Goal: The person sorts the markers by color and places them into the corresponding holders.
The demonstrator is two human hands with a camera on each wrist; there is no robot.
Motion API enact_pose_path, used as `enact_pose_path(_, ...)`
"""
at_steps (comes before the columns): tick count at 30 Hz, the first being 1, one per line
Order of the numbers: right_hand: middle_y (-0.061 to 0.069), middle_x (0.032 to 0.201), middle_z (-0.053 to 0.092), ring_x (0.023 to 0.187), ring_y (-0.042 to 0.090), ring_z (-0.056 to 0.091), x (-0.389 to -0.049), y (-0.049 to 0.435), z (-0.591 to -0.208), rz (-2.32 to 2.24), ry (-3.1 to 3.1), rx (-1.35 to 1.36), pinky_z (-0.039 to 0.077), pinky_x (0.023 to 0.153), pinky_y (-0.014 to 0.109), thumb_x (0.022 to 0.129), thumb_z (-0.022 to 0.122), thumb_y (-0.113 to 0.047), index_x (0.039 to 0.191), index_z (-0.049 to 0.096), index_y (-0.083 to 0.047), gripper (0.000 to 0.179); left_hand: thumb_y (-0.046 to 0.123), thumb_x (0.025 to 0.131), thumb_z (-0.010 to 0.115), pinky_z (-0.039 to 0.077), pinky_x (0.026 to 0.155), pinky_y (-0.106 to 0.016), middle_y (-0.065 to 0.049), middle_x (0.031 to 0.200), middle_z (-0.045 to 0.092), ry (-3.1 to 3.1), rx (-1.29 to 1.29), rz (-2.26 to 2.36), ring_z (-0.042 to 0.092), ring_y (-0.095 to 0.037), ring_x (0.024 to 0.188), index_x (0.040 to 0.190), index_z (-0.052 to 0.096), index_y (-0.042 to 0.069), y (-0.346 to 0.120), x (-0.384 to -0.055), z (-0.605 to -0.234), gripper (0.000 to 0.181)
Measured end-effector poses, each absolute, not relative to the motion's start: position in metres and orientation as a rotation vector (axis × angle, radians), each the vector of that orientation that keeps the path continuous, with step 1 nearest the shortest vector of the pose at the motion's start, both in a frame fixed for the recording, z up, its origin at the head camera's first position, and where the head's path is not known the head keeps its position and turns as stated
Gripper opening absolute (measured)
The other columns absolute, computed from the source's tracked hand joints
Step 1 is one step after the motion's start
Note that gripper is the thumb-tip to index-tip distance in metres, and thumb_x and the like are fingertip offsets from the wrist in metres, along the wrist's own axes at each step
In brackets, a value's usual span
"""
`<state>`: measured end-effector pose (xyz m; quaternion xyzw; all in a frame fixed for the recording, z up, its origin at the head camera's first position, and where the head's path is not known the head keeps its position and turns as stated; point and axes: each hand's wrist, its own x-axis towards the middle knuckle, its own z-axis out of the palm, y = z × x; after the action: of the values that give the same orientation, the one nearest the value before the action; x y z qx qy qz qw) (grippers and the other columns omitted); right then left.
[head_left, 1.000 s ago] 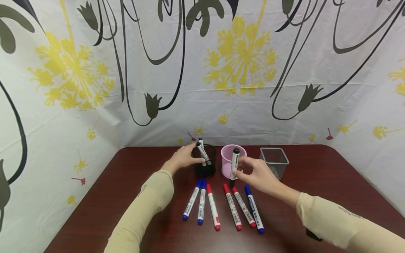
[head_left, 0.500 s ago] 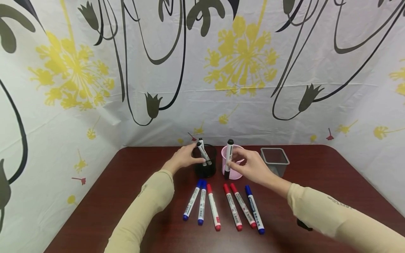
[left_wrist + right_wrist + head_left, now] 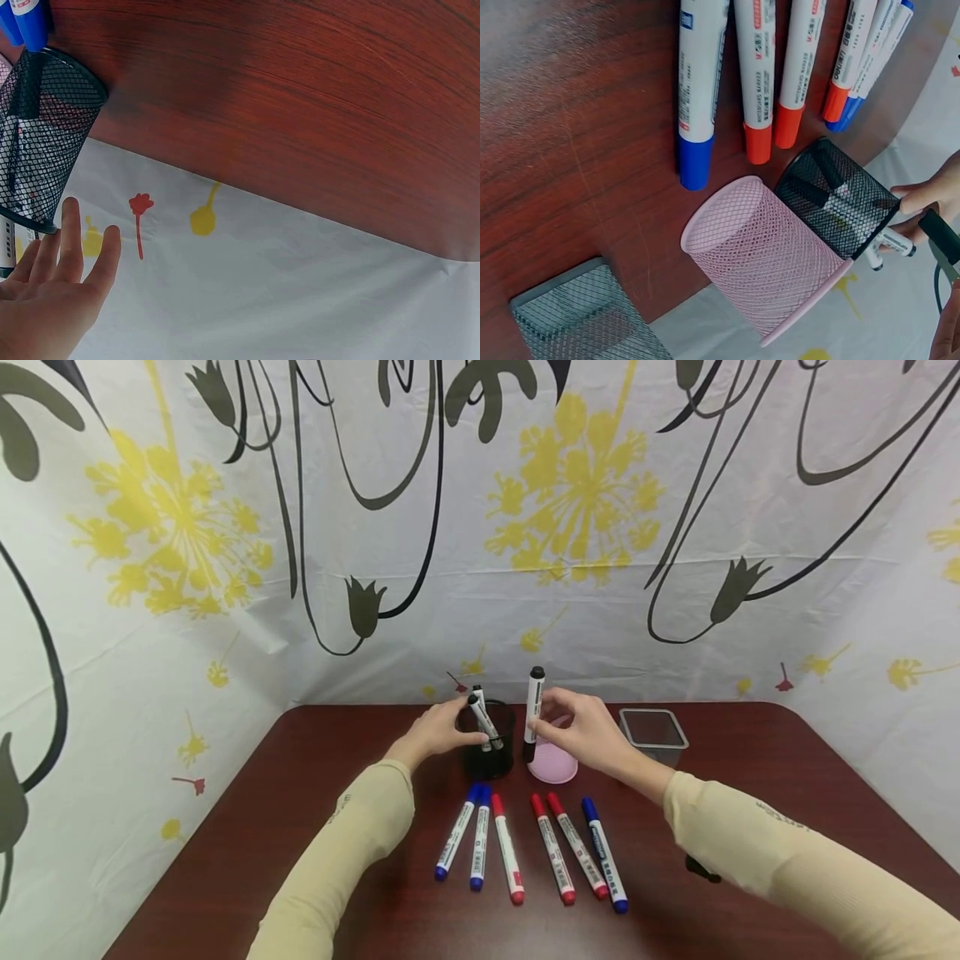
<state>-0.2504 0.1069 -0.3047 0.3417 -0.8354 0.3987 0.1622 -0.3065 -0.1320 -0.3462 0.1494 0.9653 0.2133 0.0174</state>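
Observation:
In the head view my left hand (image 3: 435, 732) grips the rim of a black mesh pen cup (image 3: 487, 764), thumb at the front; the left wrist view shows its outer fingers (image 3: 71, 240) extended past the rim. Two black-capped markers (image 3: 487, 720) lean inside that cup. My right hand (image 3: 585, 731) pinches another black marker (image 3: 533, 702) between thumb and fingers. This marker stands nearly upright, raised between the black cup and a pink mesh cup (image 3: 553, 766). The right hand covers part of the pink cup. Its fingertips show at the right wrist view's edge, beside the marker's dark end (image 3: 941, 234).
A square grey mesh holder (image 3: 654, 731) stands right of the pink cup. In front lie several markers in a loose row: blue (image 3: 453, 839) ones at the left, red (image 3: 555, 856) ones in the middle, a blue one (image 3: 606, 860) at the right. A patterned cloth (image 3: 585, 610) hangs behind the table.
The right hand has carried its black marker leftward and up, from over the pink cup's right front toward the black cup. The left hand keeps its place at the black cup.

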Motion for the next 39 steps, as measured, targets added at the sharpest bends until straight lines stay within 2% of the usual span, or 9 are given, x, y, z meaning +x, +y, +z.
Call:
enact_pose_path(20,0.003,0.083,0.063,0.078,0.013,0.059,-0.275,0.087,-0.289,1.121,-2.408,0.858,0.049,0.065,0.026,0.081,0.064,-0.021,0.098,0.059,-0.003,0.025,0.051,0.074,0.063,0.031,0.094,-0.044,-0.009,0.135,0.037,3.008,0.471,0.683,0.036,-0.025,0.120,0.138,0.029,0.011,-0.132,-0.308,-0.345,0.083)
enact_pose_path(28,0.003,0.084,0.064,0.077,0.014,0.060,-0.285,0.078,-0.286,1.108,-2.413,0.821,0.046,0.069,0.033,0.082,0.063,-0.023,0.101,0.059,-0.004,0.027,0.049,0.075,0.064,0.030,0.094,-0.045,-0.011,0.134,0.038,2.996,0.465,0.702,0.036,-0.026,0.120,0.138,0.030,0.011,-0.132,-0.306,-0.345,0.081)
enact_pose_path(39,0.005,0.086,0.063,0.077,0.017,0.060,-0.301,0.064,-0.288,1.136,-2.391,0.803,0.047,0.069,0.032,0.080,0.064,-0.017,0.102,0.059,-0.002,0.027,0.049,0.075,0.064,0.031,0.093,-0.044,-0.011,0.134,0.038,3.004,0.472,0.683,0.036,-0.026,0.120,0.137,0.031,0.009,-0.132,-0.306,-0.345,0.082)
